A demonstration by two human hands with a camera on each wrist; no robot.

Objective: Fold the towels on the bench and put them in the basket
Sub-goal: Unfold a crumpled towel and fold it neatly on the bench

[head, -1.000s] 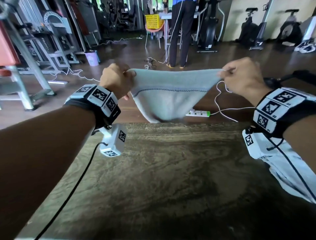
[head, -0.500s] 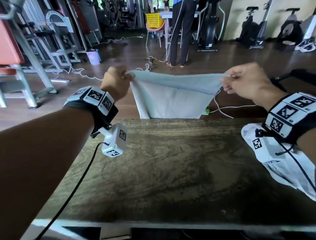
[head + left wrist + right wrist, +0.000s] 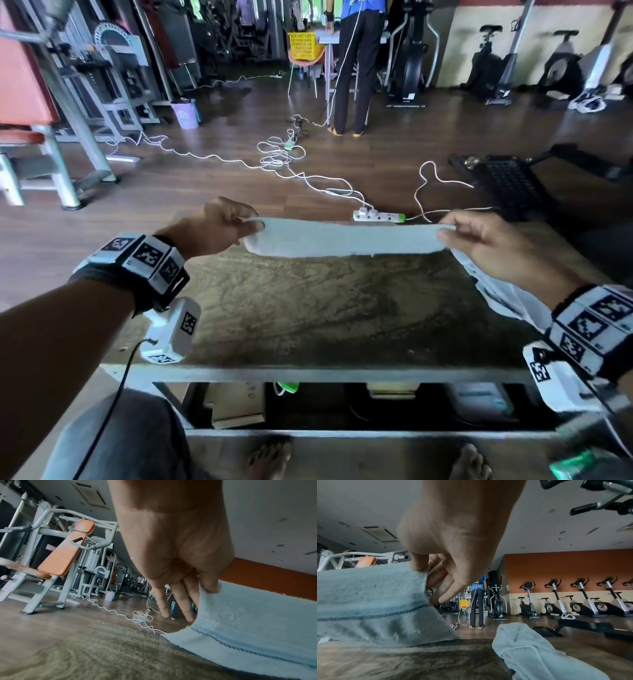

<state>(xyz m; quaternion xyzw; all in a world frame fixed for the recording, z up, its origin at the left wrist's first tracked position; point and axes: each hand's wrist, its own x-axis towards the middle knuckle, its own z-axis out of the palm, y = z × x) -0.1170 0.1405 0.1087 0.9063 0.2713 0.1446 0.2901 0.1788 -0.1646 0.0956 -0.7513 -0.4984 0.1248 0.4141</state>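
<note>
A pale blue towel (image 3: 346, 240) is stretched flat and low over the far edge of the brown bench (image 3: 325, 308). My left hand (image 3: 219, 226) pinches its left end between thumb and fingers, and my right hand (image 3: 479, 236) pinches its right end. In the left wrist view the towel (image 3: 248, 622) sags onto the bench under my left hand (image 3: 204, 588). The right wrist view shows the towel (image 3: 368, 595) with a dark stitched stripe, held by my right hand (image 3: 423, 569). A second crumpled white towel (image 3: 522, 649) lies on the bench at the right (image 3: 503, 294). No basket near me is in view.
A white power strip (image 3: 378, 216) and loose cables lie on the wooden floor beyond the bench. A person (image 3: 352, 65) stands by a table with a yellow basket (image 3: 303, 44) far back. Gym machines stand at the left, exercise bikes at the right. Boxes sit under the bench.
Both hands have come down and toward me with the towel. It hung in the air beyond the bench before; now it lies low and stretched over the bench's far edge.
</note>
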